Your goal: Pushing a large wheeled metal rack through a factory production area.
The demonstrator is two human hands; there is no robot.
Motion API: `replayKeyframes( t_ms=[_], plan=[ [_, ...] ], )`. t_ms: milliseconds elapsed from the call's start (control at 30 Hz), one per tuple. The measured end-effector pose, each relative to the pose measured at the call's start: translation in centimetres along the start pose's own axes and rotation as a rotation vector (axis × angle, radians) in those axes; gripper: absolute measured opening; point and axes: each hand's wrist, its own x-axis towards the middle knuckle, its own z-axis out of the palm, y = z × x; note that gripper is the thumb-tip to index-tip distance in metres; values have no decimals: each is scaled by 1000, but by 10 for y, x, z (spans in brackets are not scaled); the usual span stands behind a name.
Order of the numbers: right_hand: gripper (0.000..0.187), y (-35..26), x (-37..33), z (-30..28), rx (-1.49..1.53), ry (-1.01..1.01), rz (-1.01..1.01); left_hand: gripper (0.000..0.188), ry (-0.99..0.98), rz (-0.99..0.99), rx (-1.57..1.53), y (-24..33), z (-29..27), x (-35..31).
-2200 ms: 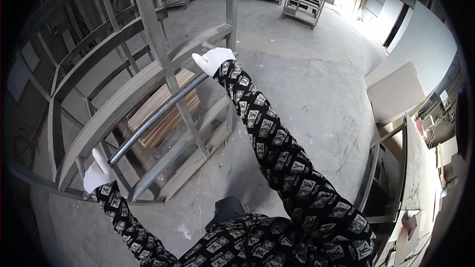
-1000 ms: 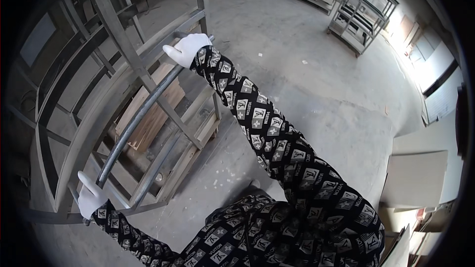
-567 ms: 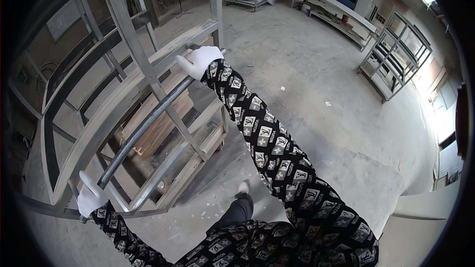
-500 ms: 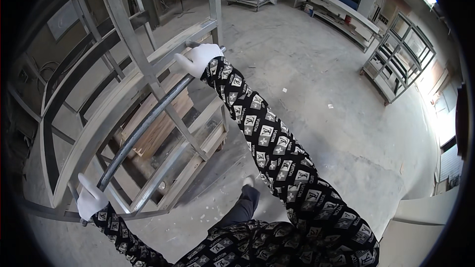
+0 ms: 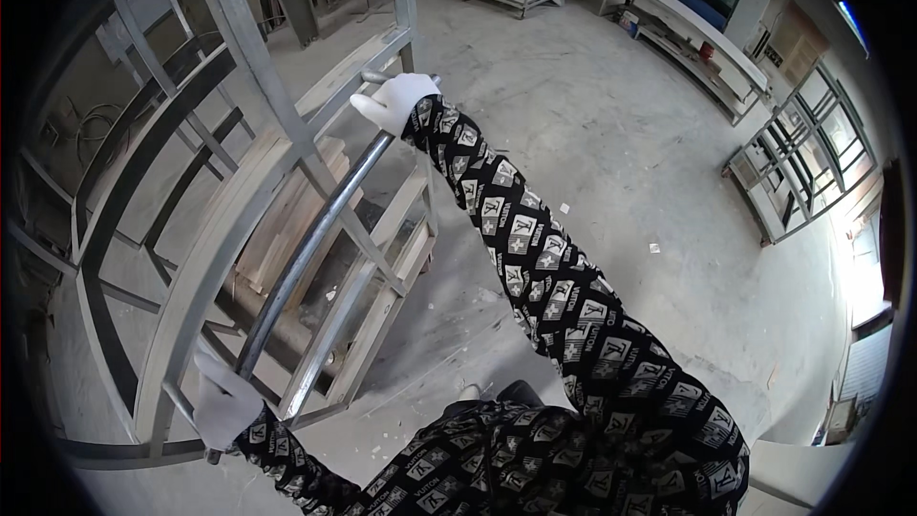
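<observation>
"How are the left hand (image 5: 229,408) and right hand (image 5: 396,104) placed?"
"Both are curled closed around the metal bar (image 5: 299,260), near its ends; its middle is left bare between them."
"And beyond them?"
"Planks (image 5: 274,247) are stacked inside the rack (image 5: 239,33)."

Left hand (image 5: 227,411) sits further right in view now, metal rack (image 5: 791,169) too, pale boards (image 5: 810,471) mostly outta sight.

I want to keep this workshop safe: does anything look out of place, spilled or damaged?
Two small, flat white scraps lie loose on the grey floor, right of the black-and-white patterned right sleeve. They look like dropped litter. The grey metal frame shows no clear damage, and I see no spill.
</observation>
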Motion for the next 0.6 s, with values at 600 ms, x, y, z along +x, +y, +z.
replayKeyframes(
  t_ms=[600],
  plan=[
    [52,18,137,46,-18,-36,-130,49,223,161,-51,57,66,90]
  ],
)
